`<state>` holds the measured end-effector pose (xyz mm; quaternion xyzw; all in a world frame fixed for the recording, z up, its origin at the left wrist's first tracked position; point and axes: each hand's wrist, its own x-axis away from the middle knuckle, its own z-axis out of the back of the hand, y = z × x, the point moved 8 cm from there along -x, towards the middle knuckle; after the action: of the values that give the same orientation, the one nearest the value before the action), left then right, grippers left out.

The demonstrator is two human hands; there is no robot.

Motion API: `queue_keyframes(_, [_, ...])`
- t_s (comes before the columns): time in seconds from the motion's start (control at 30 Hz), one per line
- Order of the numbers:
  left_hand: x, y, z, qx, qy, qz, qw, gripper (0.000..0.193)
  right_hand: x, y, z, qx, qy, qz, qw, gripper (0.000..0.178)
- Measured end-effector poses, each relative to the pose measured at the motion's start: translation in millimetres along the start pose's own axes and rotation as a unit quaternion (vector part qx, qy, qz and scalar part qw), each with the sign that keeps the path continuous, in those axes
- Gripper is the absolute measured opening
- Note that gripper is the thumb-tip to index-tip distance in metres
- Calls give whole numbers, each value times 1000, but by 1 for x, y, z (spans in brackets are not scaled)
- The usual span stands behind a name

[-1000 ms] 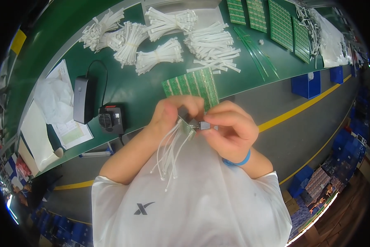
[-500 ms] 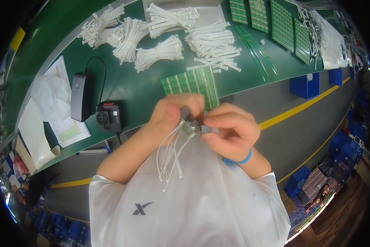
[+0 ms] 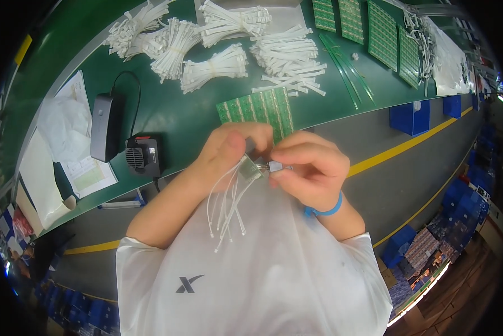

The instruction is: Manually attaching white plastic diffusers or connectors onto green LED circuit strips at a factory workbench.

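Observation:
Between the fingers of my left hand (image 3: 223, 148) is a small circuit board (image 3: 252, 169), held tilted over the table's near edge. Several thin white wires (image 3: 227, 207) dangle from it across the shirt front. My right hand (image 3: 316, 171), with a blue band at the wrist, pinches a small grey block-shaped part (image 3: 275, 166) by its side. Thin metal pins or leads show between that part and the board; whether they are joined I cannot tell. Just beyond the fingers lies a green circuit board panel (image 3: 257, 109).
Bundles of white cables (image 3: 215, 68) lie across the green table (image 3: 173, 112). Further right are thin green strips (image 3: 341, 67) and more board panels (image 3: 383, 36). A black device with a fan grille (image 3: 143, 155) and a dark grey box (image 3: 104, 127) stand left, beside papers (image 3: 94, 178).
The right fingers have turned slightly, showing more of the grey part. Both hands keep their grip. The whole view has shifted a little.

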<state>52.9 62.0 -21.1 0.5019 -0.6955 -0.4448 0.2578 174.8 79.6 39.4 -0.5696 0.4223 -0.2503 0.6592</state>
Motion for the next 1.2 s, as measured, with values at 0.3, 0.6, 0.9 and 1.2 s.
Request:
queue_keyframes(0.3, [3, -3, 0, 19, -1, 15, 1000, 72, 2, 13, -3, -102, -18, -79, 991, 24])
queue_keyframes(0.6, [2, 4, 1, -62, 11, -12, 998, 71, 3, 11, -3, -76, -8, -54, 996, 24])
queue_keyframes(0.9, [2, -3, 4, -50, 44, 27, 997, 84, 4, 16, -6, -143, 2, -76, 987, 23])
queue_keyframes(1.2, [5, -9, 4, 15, 44, 37, 998, 76, 9, 27, -7, -195, 25, -78, 977, 24])
